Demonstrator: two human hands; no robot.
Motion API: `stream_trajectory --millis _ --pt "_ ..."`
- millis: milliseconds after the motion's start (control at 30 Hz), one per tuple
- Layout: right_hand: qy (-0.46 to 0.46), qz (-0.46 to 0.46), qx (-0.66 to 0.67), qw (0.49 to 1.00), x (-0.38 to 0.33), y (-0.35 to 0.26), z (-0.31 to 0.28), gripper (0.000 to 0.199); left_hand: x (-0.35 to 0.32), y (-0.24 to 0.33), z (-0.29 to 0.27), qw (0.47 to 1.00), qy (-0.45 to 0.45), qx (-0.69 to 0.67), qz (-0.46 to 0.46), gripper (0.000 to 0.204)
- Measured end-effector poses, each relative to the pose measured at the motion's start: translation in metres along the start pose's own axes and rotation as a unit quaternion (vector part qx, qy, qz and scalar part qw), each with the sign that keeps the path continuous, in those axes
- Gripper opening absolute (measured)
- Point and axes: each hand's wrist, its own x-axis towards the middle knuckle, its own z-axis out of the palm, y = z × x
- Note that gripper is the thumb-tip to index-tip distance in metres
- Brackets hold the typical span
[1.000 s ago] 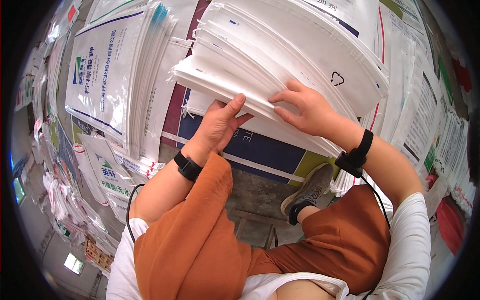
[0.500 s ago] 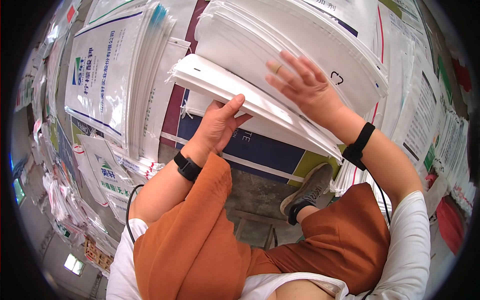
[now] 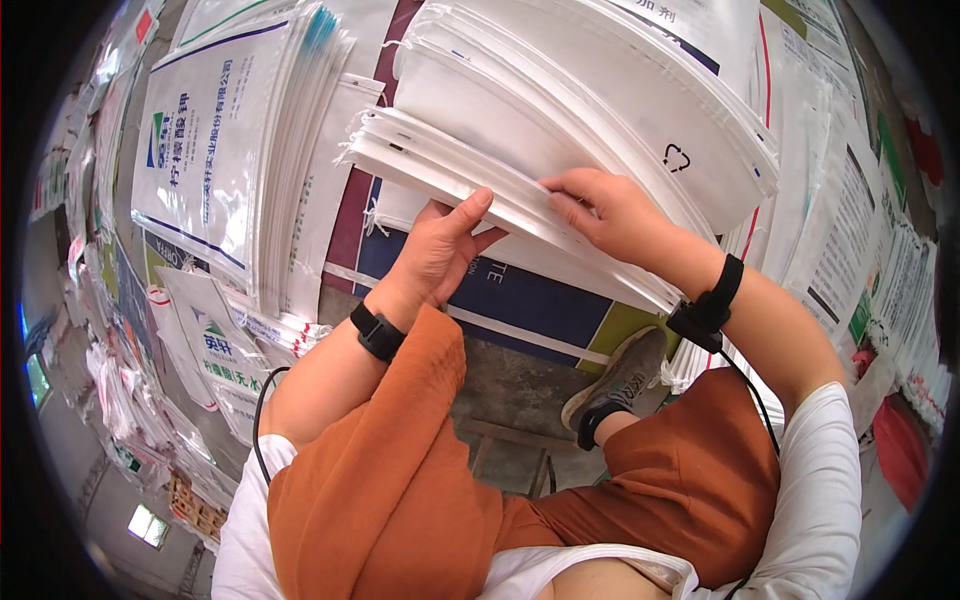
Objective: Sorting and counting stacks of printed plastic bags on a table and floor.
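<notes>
My left hand [image 3: 440,248] is closed on the near edge of a bundle of flat white sacks [image 3: 425,165], thumb on top and fingers underneath. Loose threads hang from the bundle's left corner. My right hand [image 3: 612,215] has its fingers curled down at the bundle's far side, thumb and forefinger close together against a white sack edge; its other fingertips are partly hidden. Behind the bundle lies a larger fanned pile of white sacks [image 3: 500,95], with a small black recycling-type mark near its right end.
Printed sacks in blue and white [image 3: 200,150] are stacked at the left. A blue, maroon and green printed sack [image 3: 530,305] lies under the bundle. More sacks [image 3: 830,200] stand at the right. My shoe [image 3: 615,380] rests on the concrete floor below.
My right hand has come down from above the sacks to their edge, its spread fingers now curled. The top sack edges have shifted and separated. My left hand keeps its place.
</notes>
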Motion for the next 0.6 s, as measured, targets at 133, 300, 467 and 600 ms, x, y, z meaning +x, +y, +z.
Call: stream_trajectory --millis 133,300,467,600 --pt "0.11 0.042 0.072 0.99 0.0051 0.0003 0.0021 0.036 -0.0003 0.0008 0.0025 1.0 0.002 -0.004 0.0 0.066" --pt "0.022 -0.052 -0.019 0.998 -0.0018 -0.0042 -0.0018 0.03 0.0009 0.0005 0.0008 1.0 -0.005 -0.004 0.0 0.066" --pt "-0.007 -0.036 -0.059 0.998 -0.002 -0.0036 -0.003 0.032 0.0015 -0.0017 -0.0026 1.0 -0.001 -0.002 -0.001 0.065" --pt "0.107 0.033 0.08 0.991 -0.0011 -0.005 -0.0018 0.036 0.0016 -0.0014 0.0001 1.0 -0.006 0.001 0.003 0.066"
